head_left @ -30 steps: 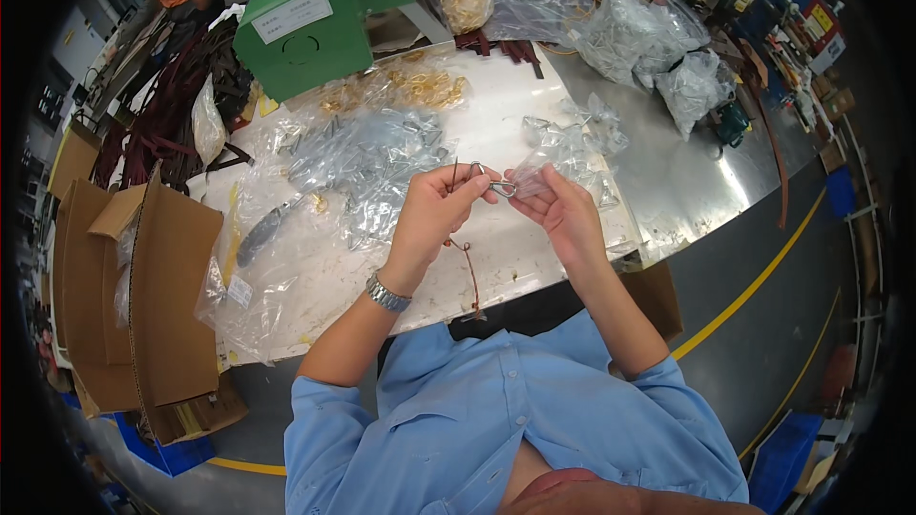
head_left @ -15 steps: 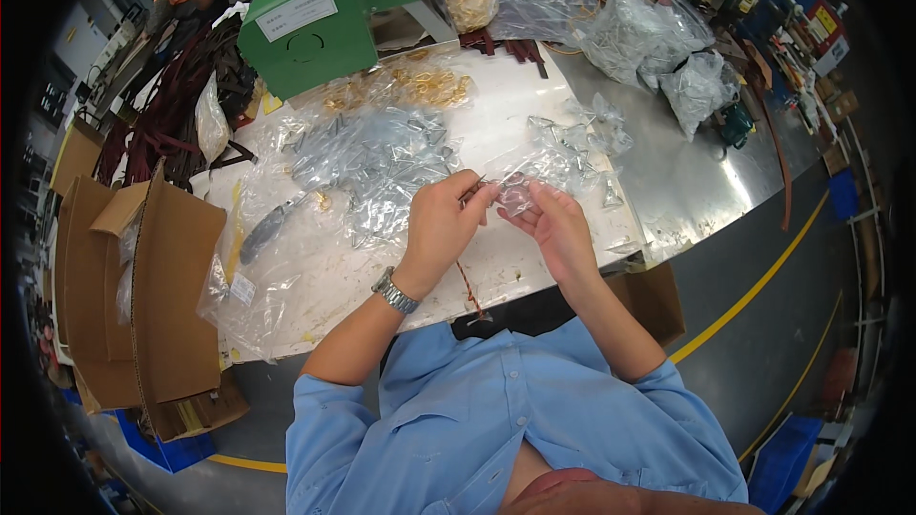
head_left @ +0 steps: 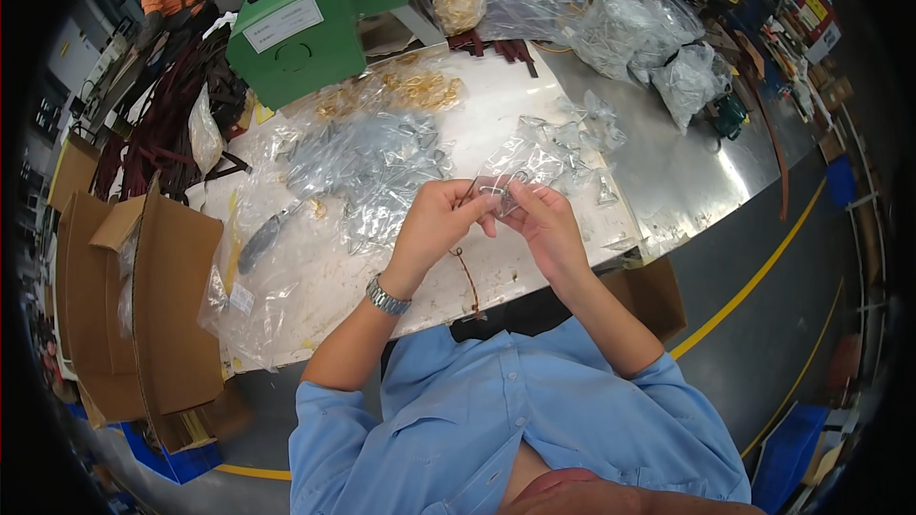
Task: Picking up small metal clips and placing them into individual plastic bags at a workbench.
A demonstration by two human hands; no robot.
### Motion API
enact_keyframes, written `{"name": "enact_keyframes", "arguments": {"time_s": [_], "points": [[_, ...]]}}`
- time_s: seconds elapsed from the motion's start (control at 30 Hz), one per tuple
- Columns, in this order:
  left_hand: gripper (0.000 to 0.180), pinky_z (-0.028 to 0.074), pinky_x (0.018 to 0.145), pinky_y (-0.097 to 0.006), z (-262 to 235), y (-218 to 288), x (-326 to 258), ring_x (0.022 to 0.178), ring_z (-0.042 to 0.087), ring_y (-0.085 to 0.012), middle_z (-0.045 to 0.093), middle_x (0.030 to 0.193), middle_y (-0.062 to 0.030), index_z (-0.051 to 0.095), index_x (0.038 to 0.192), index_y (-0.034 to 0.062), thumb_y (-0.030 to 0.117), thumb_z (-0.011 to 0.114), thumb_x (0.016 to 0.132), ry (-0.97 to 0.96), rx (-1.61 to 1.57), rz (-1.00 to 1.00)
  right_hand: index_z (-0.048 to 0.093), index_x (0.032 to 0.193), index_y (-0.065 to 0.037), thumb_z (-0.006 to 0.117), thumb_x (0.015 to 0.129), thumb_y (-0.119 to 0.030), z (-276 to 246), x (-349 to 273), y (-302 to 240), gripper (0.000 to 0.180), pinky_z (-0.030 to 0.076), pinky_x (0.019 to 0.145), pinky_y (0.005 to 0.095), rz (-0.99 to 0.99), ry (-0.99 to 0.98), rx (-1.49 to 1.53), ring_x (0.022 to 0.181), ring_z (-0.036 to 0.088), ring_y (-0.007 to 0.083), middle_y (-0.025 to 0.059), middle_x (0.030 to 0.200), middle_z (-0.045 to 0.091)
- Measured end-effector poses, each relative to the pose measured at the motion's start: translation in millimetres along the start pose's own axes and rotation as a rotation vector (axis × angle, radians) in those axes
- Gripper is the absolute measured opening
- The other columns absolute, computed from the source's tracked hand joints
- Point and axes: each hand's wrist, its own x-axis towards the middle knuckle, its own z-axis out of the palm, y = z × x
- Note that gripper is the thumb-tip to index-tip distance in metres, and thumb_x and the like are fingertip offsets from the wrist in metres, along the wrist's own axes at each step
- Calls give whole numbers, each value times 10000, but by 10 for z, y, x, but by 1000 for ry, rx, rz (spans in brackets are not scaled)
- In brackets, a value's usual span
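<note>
Our left fingers (head_left: 472, 211) and right fingers (head_left: 536, 202) clamp clear film (head_left: 491, 184) with a bent-wire piece (head_left: 518, 176) | above the bench (head_left: 498, 86), inside its near edge | we have bare white room beyond | crinkled bags of metal fittings (head_left: 377, 157) left, boxy green machine (head_left: 291, 62) farther

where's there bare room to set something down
Bare: white worktop beyond the left hand, between gold-coloured metal pieces and, rightward, silvery metal pieces in clear plastic; also shiny steel tabletop this side of its bulging clear plastic bags. Crowded: the worktop's left, under another spread of silvery pieces in plastic.
</note>
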Motion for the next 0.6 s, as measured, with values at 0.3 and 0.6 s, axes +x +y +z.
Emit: {"name": "enact_keyframes", "arguments": {"time_s": [0.3,0.6], "points": [[185,287,484,-175,-306,118,7,554,420,18,692,755,17,775,1097,37,180,707,1002,-4,-162,5,676,1240,38,572,1110,-282,-1,-58,-226,361,621,759,310,54,-39,-31,904,757,194,165,1171,763],[81,395,504,-196,-65,-65,22,578,550,-18,634,730,29,704,986,19,91,728,955,-188,-256,-4,640,1267,51,574,1104,-278,-174,-33,-121,373,519,641,236,314,-450,-183,758,666,125,182,1139,754]]}}
